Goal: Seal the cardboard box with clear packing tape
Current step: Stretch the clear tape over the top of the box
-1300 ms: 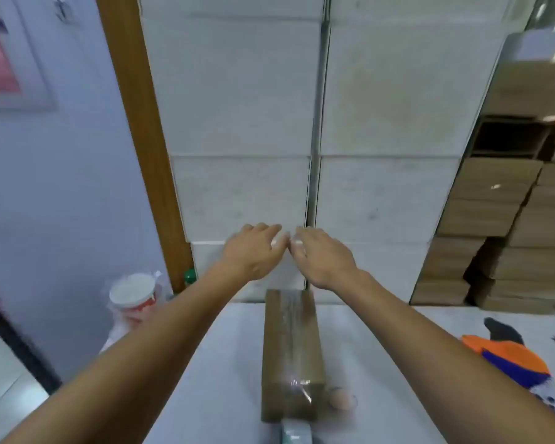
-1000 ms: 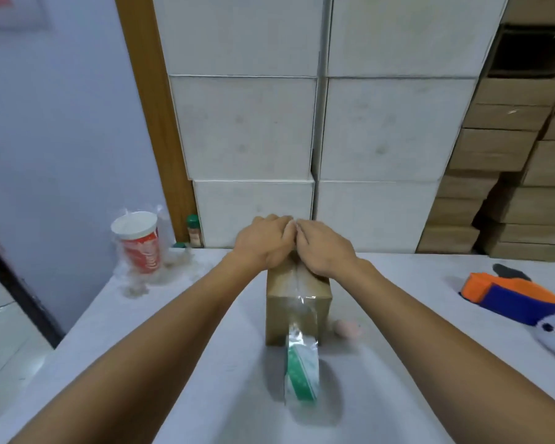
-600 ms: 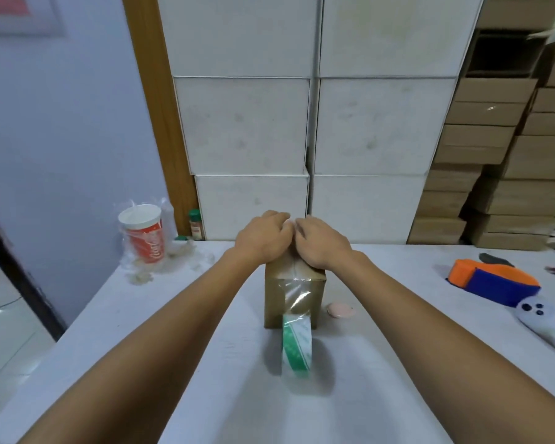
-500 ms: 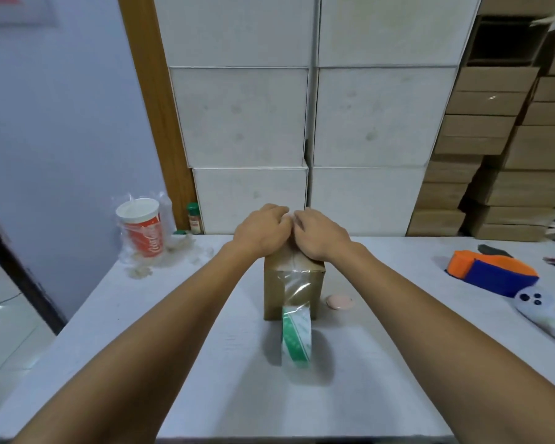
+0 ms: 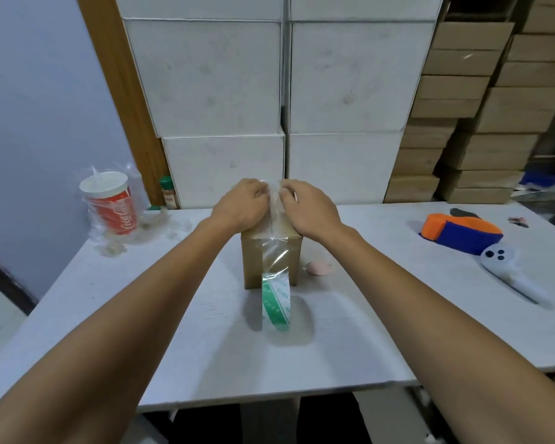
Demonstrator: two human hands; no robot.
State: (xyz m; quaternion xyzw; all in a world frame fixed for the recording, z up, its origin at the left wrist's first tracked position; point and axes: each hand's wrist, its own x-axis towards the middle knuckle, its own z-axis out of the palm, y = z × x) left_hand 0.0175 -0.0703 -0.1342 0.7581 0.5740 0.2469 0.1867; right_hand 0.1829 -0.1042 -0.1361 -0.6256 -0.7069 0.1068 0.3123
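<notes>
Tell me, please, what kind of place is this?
Probably a packing or stock room. Stacks of brown cartons and white boxes fill the wall behind the table, and both hands work clear tape on a cardboard box.

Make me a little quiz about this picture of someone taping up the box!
1. True or false: the tape roll stands on the table in front of the cardboard box.
2. Which drink container stands at the table's far left? A) red cup B) glass bottle C) blue mug
3. Fill in: the left hand and right hand pinch a strip of clear ____ above the box top.

Key:
1. True; a strip runs from it up the box's front.
2. A, the red cup.
3. tape
</notes>
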